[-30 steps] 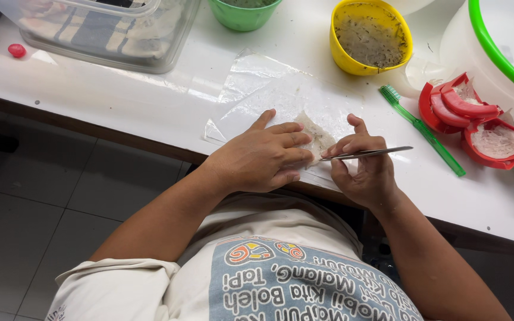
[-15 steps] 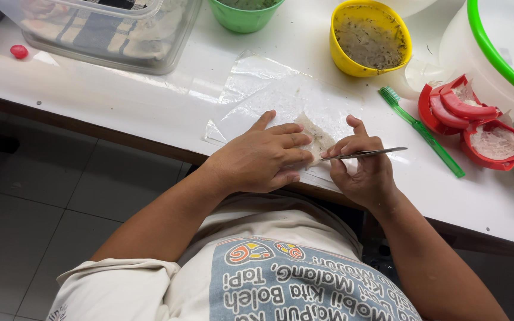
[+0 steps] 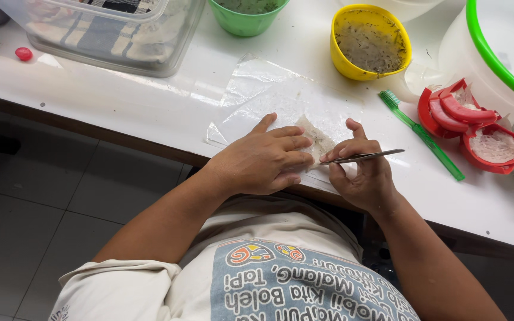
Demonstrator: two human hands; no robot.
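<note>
- A pale, whitish, fibrous, roughly triangular piece [image 3: 315,138] flecked with dark specks lies on a clear plastic sheet [image 3: 257,95] at the near edge of the white table [image 3: 120,101], directly under the fingertips of both hands.
- The left hand [image 3: 263,160] lies palm down with its fingers curled over the piece, pressing its left part flat against the sheet; it is closed on nothing, only pinning.
- The right hand [image 3: 361,172] pinches a pair of thin metal tweezers [image 3: 361,157] between thumb and fingers, tips aimed left at the piece's edge, just beside the left fingertips. Whether the tips have a speck is too small to tell.
- To do this picking well, judging by the pose: keep the left fingers close to the spot being worked so the fibres do not lift, and bring the tweezers in low and nearly flat, taking one speck at a time so the strands do not tear.
- Beyond the right hand, farther up the table, lies a green plastic toothbrush [image 3: 420,134]; past it sit red plastic curved moulds [image 3: 477,128] holding more whitish material.
- Above both hands stands a yellow plastic bowl [image 3: 370,41] with speckled residue, and left of it a green plastic bowl [image 3: 246,15].
- Far beyond the left hand is a clear plastic box [image 3: 108,35] and a small red cap [image 3: 24,53].
- A large white tub with a green rim [image 3: 495,53] sits at the far right.
</note>
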